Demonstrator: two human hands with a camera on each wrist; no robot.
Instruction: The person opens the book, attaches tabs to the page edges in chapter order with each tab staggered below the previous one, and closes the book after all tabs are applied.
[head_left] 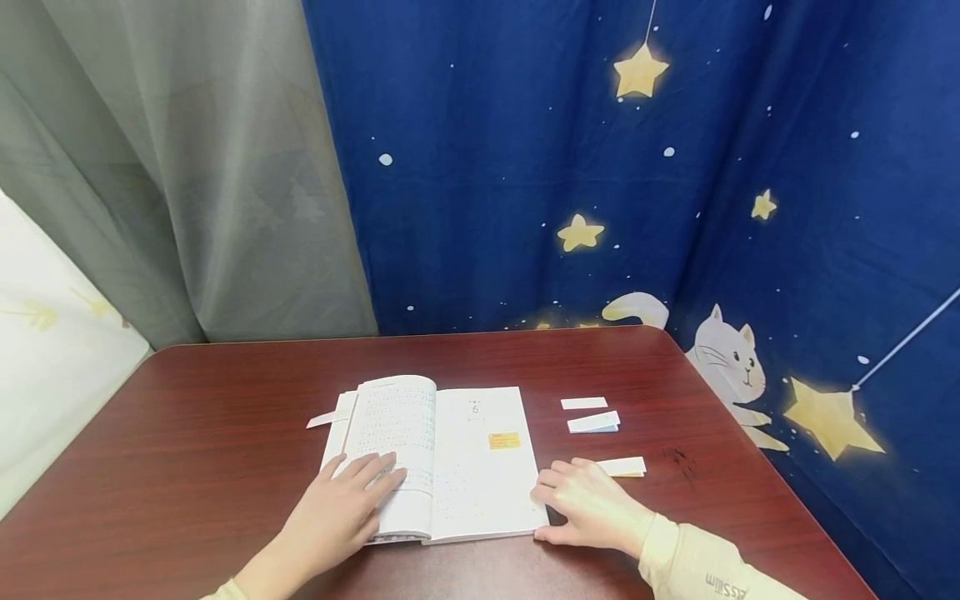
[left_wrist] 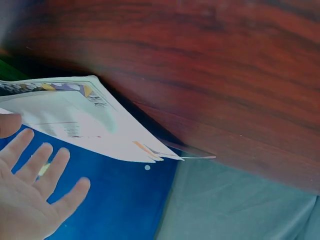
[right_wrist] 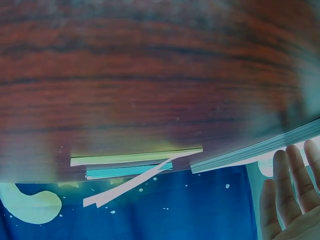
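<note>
My left hand (head_left: pixel 341 508) lay flat on the left page of the open book (head_left: pixel 438 454), fingers straight and spread, pressing the paper down without gripping it. My right hand (head_left: pixel 588 504) rested at the book's lower right corner, fingers loosely extended and touching the page edge, nothing held. The book lay open near the front edge of the dark red table (head_left: pixel 187 433), with an orange sticky note (head_left: pixel 504 440) on its right page. Just beyond my right hand sat a pale strip of sticky tabs (head_left: pixel 622 467), then a second pad with a blue edge (head_left: pixel 594 422), then a white one (head_left: pixel 583 403). Behind the table hung the blue star-patterned curtain (head_left: pixel 525 167).
</note>
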